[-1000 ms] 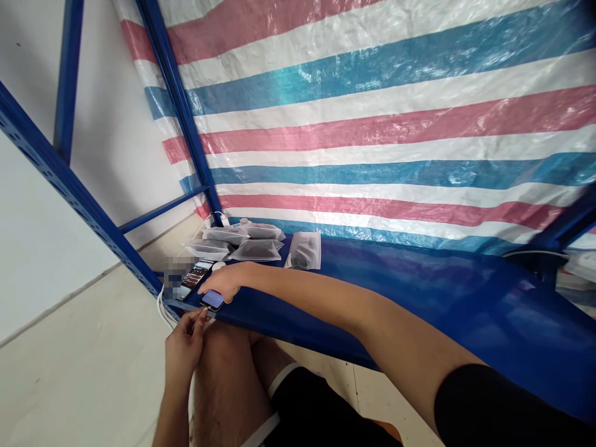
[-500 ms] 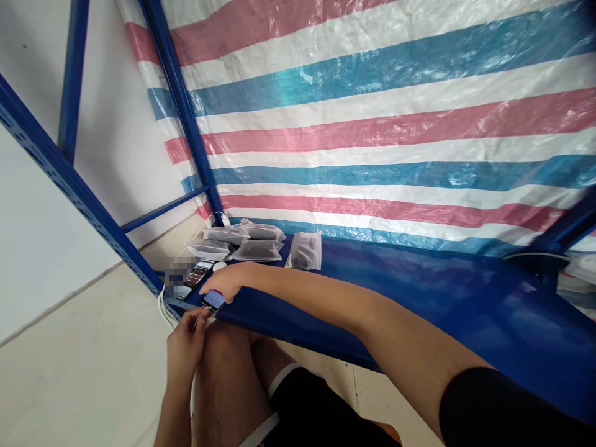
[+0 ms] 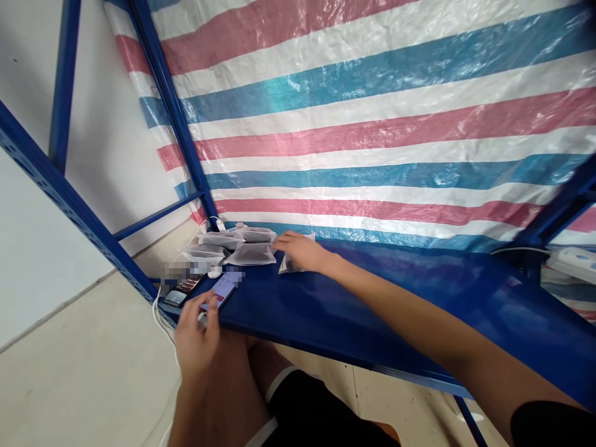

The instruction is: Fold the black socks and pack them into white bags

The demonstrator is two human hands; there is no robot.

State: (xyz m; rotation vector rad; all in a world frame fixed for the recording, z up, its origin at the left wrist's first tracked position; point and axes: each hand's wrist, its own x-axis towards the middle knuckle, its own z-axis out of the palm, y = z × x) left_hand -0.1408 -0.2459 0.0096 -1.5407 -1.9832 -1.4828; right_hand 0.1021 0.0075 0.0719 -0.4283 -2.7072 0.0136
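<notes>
My right hand (image 3: 302,251) lies on a clear plastic pouch (image 3: 285,266) on the blue shelf (image 3: 354,304), fingers extended over it. My left hand (image 3: 199,335) is at the shelf's front edge, fingertips at the end of a lit phone (image 3: 220,290) lying flat there, with a white cable (image 3: 161,315) hanging down beside it. Whether those fingers pinch the cable plug is hidden. A second, dark phone (image 3: 182,290) lies to the left of the lit one.
Several grey pouches (image 3: 233,245) are stacked at the shelf's back left corner. A striped tarp (image 3: 372,124) closes the back. Blue uprights (image 3: 69,198) stand at left. A white power strip (image 3: 572,259) sits at far right. My bare knees are under the shelf.
My right hand left the lit phone and reached back right onto the clear pouch. My left hand rose to the phone's end at the shelf edge. The view shifted slightly.
</notes>
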